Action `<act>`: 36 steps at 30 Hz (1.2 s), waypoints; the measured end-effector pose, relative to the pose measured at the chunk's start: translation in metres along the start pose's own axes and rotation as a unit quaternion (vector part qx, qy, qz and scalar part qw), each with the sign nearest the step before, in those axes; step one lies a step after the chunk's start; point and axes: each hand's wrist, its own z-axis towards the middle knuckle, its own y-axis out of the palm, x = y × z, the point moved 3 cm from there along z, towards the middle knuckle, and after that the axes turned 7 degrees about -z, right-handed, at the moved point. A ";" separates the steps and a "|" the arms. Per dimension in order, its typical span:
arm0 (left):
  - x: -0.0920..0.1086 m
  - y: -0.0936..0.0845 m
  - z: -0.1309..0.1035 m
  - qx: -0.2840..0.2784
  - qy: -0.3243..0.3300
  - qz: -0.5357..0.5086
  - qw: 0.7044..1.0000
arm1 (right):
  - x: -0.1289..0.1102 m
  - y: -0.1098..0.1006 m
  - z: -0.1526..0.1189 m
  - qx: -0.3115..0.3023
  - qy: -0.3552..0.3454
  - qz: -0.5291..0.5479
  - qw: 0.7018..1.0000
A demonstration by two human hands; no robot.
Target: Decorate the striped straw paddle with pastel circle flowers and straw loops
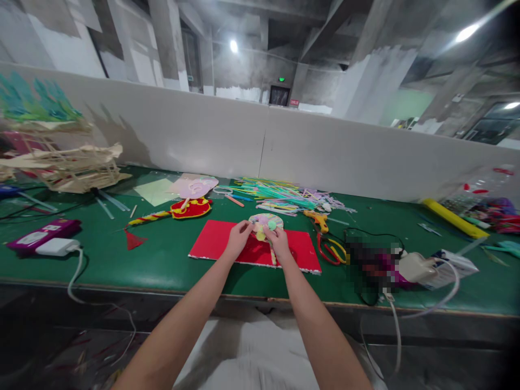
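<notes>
A small pale fan-shaped craft piece [277, 219], with pastel green, yellow and pink shapes on its face, is held up above a red board [211, 241]. Its thin cream handle points down toward the board. The fingers of my left hand [240, 238] are closed at its left edge. On its lower right, my right hand [278, 244] pinches it near the green and yellow shapes. Fingers hide part of the piece, and finer detail is too small to make out.
Loose pastel pipe cleaners [280, 192] are heaped behind the board. Right of it lie a yellow glue gun [317, 219], red-handled scissors [327, 252] and corded power strips. Leftward are a red fan [190, 208] with a twisted handle, a purple box [44, 235] and a wooden model [77, 168].
</notes>
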 end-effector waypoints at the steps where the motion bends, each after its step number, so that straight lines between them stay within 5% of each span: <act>1: 0.000 -0.001 0.000 0.001 0.001 0.004 1.000 | 0.000 0.000 0.000 0.000 0.000 0.001 1.000; 21: 0.002 0.002 -0.004 -0.046 0.008 -0.006 0.999 | -0.001 0.001 -0.001 -0.009 -0.003 0.010 1.000; 36: 0.000 -0.001 -0.002 -0.008 0.004 -0.026 1.000 | -0.008 0.003 -0.005 -0.029 -0.077 -0.060 0.995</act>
